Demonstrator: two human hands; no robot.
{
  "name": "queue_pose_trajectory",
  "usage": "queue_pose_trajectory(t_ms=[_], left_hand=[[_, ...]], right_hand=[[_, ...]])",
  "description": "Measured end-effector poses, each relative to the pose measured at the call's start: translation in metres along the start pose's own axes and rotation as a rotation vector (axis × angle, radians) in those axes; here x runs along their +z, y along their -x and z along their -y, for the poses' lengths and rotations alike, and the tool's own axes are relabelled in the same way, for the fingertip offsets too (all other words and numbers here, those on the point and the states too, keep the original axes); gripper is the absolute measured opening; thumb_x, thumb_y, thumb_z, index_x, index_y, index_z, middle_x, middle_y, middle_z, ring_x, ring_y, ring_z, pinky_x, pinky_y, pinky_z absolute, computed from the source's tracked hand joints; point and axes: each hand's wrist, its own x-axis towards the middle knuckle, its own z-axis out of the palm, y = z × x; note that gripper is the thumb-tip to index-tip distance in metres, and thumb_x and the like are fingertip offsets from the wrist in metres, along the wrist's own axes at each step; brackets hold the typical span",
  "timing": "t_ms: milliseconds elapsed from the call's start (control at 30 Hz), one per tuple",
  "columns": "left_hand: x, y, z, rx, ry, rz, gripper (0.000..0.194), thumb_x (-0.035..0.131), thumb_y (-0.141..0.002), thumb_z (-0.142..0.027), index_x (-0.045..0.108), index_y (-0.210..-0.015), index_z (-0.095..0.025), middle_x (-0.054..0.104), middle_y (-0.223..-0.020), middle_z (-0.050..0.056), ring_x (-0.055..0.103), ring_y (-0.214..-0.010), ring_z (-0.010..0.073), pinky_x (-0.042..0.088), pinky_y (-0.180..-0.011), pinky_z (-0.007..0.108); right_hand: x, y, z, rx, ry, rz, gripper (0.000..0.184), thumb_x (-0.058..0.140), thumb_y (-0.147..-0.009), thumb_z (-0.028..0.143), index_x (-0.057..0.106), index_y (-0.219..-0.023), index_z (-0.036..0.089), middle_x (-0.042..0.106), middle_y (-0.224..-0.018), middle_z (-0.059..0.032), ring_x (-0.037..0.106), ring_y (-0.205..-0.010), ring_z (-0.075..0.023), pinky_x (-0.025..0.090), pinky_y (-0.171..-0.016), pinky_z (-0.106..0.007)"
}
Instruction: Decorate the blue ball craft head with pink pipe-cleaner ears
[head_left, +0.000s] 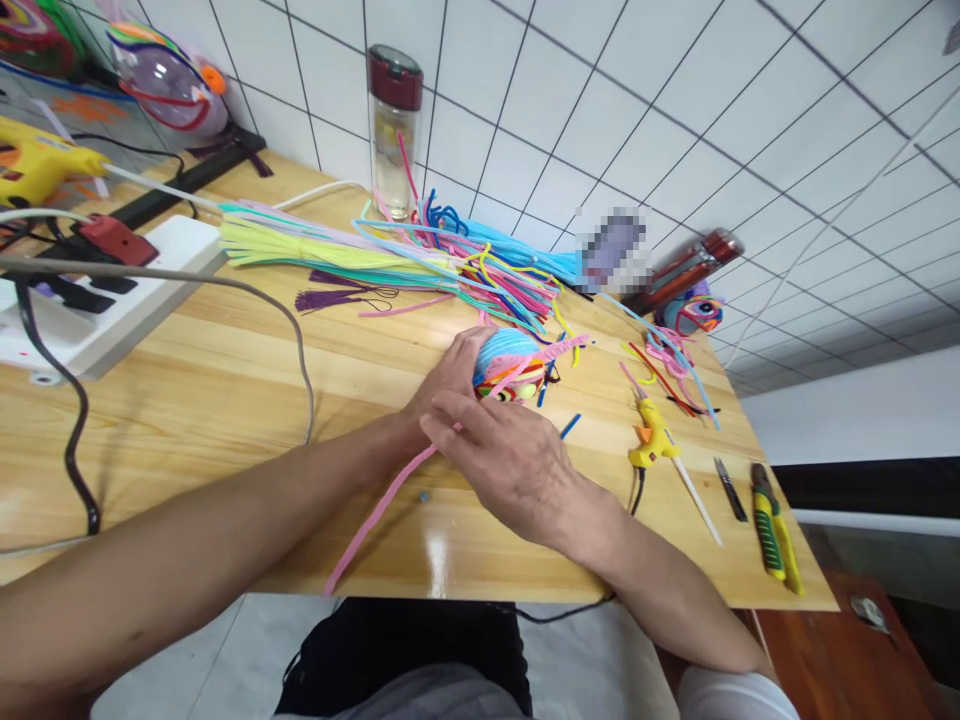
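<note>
The pale wooden bench (187, 420) is the largest item and carries all the work. Along its rear lies a long bundle of yellow, aqua and pink fuzzy stems (330, 250), set beyond the hands.

The right hand (517, 455) is on the near side of the work. Its fingers are bent and close together; whether they pinch anything cannot be told, because their undersides are hidden. The left hand (450, 375) is curled around the left side of the round ornament with a light blue top and multicoloured lower part (510, 347), and holds it above the bench.

Governing relation: the ornament lies to the right of the left hand and beyond the right hand. A long, pink, fuzzy stem (379, 515) has its long axis running from the bench's front edge, at lower left, up to the right, and passes beneath the fingers of the right hand, the nearer hand. Further pink stem crosses the ornament; continuity between the two is not visible.

To the right, in descending size: green-and-yellow-handled pliers (766, 530), a yellow glue gun (655, 438), small dark-handled snips (730, 490) and a short blue offcut (571, 426).
</note>
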Motion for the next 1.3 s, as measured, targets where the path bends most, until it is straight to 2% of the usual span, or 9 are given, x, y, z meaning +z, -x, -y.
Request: queue_pose_trajectory(t_ms=[167, 433, 633, 733, 833, 933, 1033, 1167, 1300], left_hand=[[-0.003, 0.0, 0.008, 0.031, -0.024, 0.04, 0.076, 0.076, -0.093, -0.04, 0.042, -0.157, -0.018, 0.056, -0.158, 0.018, 0.053, -0.152, 0.0326, 0.045, -0.131, 0.052], [0.002, 0.002, 0.013, 0.036, -0.014, 0.01, 0.074, 0.075, -0.092, -0.035, 0.044, -0.158, -0.023, 0.057, -0.158, 0.014, 0.054, -0.152, 0.0316, 0.045, -0.132, 0.052], [0.001, 0.002, 0.016, 0.025, -0.021, 0.019, 0.069, 0.068, -0.098, -0.037, 0.044, -0.16, -0.021, 0.057, -0.159, 0.014, 0.053, -0.152, 0.0301, 0.045, -0.132, 0.049], [0.001, 0.001, 0.012, 0.014, -0.029, 0.024, 0.079, 0.078, -0.092, -0.044, 0.045, -0.159, -0.021, 0.056, -0.16, 0.016, 0.053, -0.153, 0.0338, 0.044, -0.132, 0.054], [0.001, -0.001, 0.005, 0.012, -0.029, 0.038, 0.081, 0.088, -0.084, -0.046, 0.052, -0.152, -0.02, 0.06, -0.154, 0.017, 0.055, -0.15, 0.0372, 0.046, -0.129, 0.059], [0.001, -0.002, 0.003, 0.006, -0.021, 0.003, 0.092, 0.094, -0.078, -0.046, 0.048, -0.154, -0.019, 0.059, -0.153, 0.02, 0.057, -0.148, 0.0379, 0.05, -0.124, 0.058], [0.001, -0.001, 0.004, 0.013, -0.028, -0.011, 0.1, 0.096, -0.076, -0.045, 0.043, -0.158, -0.021, 0.057, -0.155, 0.02, 0.058, -0.148, 0.0373, 0.051, -0.125, 0.057], [0.0, 0.0, 0.006, 0.023, -0.037, 0.002, 0.103, 0.097, -0.076, -0.046, 0.041, -0.159, -0.022, 0.056, -0.157, 0.02, 0.055, -0.151, 0.0376, 0.049, -0.126, 0.057], [0.0, 0.0, 0.005, 0.04, -0.04, 0.001, 0.1, 0.095, -0.079, -0.047, 0.041, -0.159, -0.022, 0.055, -0.157, 0.02, 0.054, -0.153, 0.0359, 0.048, -0.128, 0.054]], right_hand=[[-0.001, 0.001, -0.001, 0.083, 0.114, 0.212, 0.02, 0.055, -0.105, 0.007, 0.07, -0.102, 0.02, 0.071, -0.104, -0.0074, 0.063, -0.085, -0.0224, 0.041, -0.068, -0.036], [0.0, 0.002, -0.011, 0.057, 0.088, 0.152, 0.027, 0.05, -0.108, 0.008, 0.067, -0.092, 0.022, 0.067, -0.095, -0.0056, 0.058, -0.082, -0.0225, 0.04, -0.07, -0.037], [0.001, 0.008, -0.025, 0.068, -0.016, -0.012, 0.032, 0.046, -0.109, 0.005, 0.07, -0.094, 0.02, 0.071, -0.09, -0.0048, 0.063, -0.08, -0.0197, 0.046, -0.069, -0.033], [-0.004, 0.008, -0.037, 0.146, -0.185, -0.15, 0.028, 0.049, -0.112, 0.014, 0.075, -0.104, 0.02, 0.078, -0.101, -0.0073, 0.071, -0.089, -0.0179, 0.053, -0.076, -0.029], [-0.01, 0.006, -0.05, 0.33, -0.409, -0.293, 0.019, 0.06, -0.11, 0.027, 0.078, -0.105, 0.022, 0.081, -0.097, -0.0057, 0.074, -0.086, -0.0176, 0.058, -0.082, -0.03], [-0.015, 0.005, -0.064, 0.581, -0.638, -0.408, 0.017, 0.068, -0.104, 0.036, 0.079, -0.099, 0.024, 0.078, -0.085, -0.0021, 0.071, -0.073, -0.0167, 0.058, -0.072, -0.03], [-0.015, 0.006, -0.08, 0.725, -0.822, -0.517, 0.021, 0.072, -0.097, 0.043, 0.077, -0.1, 0.023, 0.076, -0.08, -0.0006, 0.069, -0.068, -0.0166, 0.055, -0.063, -0.029], [-0.009, 0.011, -0.098, 0.758, -0.805, -0.54, 0.024, 0.075, -0.092, 0.044, 0.078, -0.099, 0.022, 0.074, -0.079, -0.0006, 0.067, -0.066, -0.0164, 0.054, -0.062, -0.03], [-0.004, 0.014, -0.107, 0.737, -0.688, -0.44, 0.02, 0.072, -0.092, 0.04, 0.079, -0.098, 0.021, 0.075, -0.081, -0.0024, 0.066, -0.068, -0.0171, 0.052, -0.064, -0.03]])
